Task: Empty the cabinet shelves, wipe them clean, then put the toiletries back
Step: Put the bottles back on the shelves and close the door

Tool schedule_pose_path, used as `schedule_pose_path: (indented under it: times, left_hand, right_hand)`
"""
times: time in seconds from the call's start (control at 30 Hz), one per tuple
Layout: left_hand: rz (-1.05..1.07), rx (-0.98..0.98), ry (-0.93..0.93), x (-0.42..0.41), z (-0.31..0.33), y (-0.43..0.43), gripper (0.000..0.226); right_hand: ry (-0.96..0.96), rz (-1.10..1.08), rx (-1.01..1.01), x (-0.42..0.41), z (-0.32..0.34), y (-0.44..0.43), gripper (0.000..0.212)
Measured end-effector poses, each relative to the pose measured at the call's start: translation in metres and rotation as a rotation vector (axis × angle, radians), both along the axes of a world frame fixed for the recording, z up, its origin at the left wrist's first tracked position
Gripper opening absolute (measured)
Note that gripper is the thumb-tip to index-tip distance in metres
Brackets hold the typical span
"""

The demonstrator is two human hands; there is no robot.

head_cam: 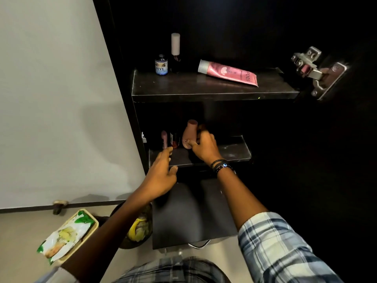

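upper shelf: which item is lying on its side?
The pink tube, flat toward the right. The blue-labelled bottle and the white-capped bottle beside it both stand upright.

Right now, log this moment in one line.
right grip: holds brown bottle at lower shelf | left grip: open, at shelf edge | upper shelf: pink tube lying, blue-label bottle, white-capped bottle upright

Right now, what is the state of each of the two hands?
Left hand: open, holding nothing.
Right hand: gripping the rounded brownish-pink bottle.
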State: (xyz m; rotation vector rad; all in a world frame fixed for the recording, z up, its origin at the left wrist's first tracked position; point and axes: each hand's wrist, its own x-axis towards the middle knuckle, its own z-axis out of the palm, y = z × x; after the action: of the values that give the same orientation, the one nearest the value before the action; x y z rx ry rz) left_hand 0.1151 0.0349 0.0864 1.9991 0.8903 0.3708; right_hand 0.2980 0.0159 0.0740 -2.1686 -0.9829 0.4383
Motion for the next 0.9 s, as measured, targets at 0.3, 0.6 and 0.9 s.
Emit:
schedule_pose_path:
  times: [0.3,0.6,0.9]
  left_hand:
    - [0.006,-0.004,0.009,0.002,-0.003,-0.001,0.063]
    - [0.01,0.006,-0.007,0.0,-0.003,0.001,0.059]
    - [0.0,0.012,0.001,0.003,-0.001,0.0,0.058]
  right_hand:
    - [0.023,0.01,0.023,-0.005,-0.005,-0.005,0.046]
    - [0.04,-0.001,0.268,0.003,-0.002,-0.019,0.047]
    - [0.055,-0.112,0.557,0.007,0.007,-0.044,0.026]
